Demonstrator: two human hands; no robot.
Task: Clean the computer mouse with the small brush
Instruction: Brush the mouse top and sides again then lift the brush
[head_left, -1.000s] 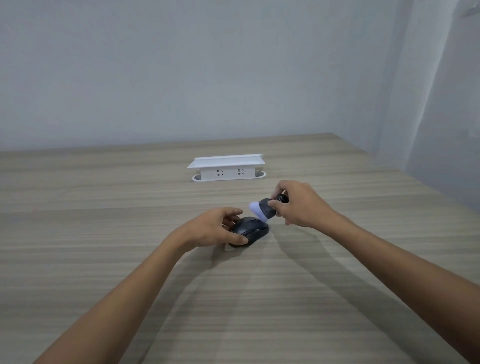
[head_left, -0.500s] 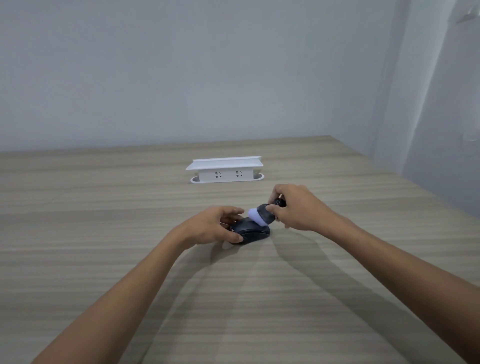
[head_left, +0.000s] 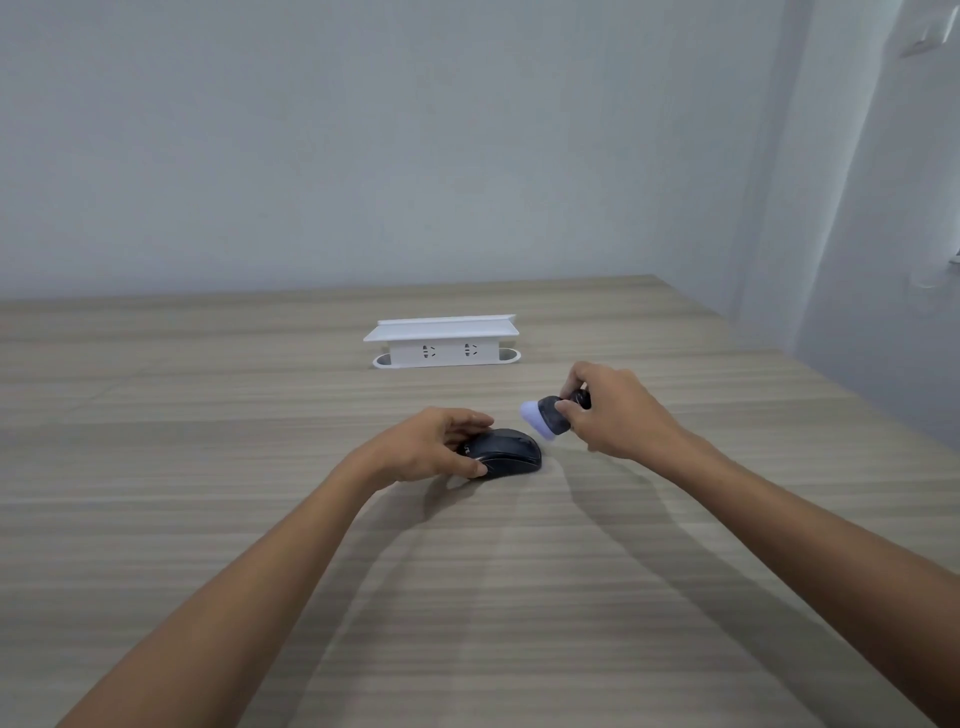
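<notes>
- One black computer mouse (head_left: 506, 453) lies on the wooden table (head_left: 208, 467), centre of view; the pale mark near its left end is too blurred to read.
- The left hand (head_left: 431, 447) grips the mouse's left end, thumb along the near side.
- At 2 o'clock from the mouse, the right hand (head_left: 615, 413) holds the small brush (head_left: 550, 418), pale bristles toward the mouse and just clear of it.
- At 12 o'clock, farther back, stands a white socket box (head_left: 441, 343), no lettering legible.

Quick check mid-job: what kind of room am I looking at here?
Likely an office or study desk in a plain room: a wood-grain tabletop set against bare pale walls, a white desktop socket box at the back, and a black computer mouse being worked on.
</notes>
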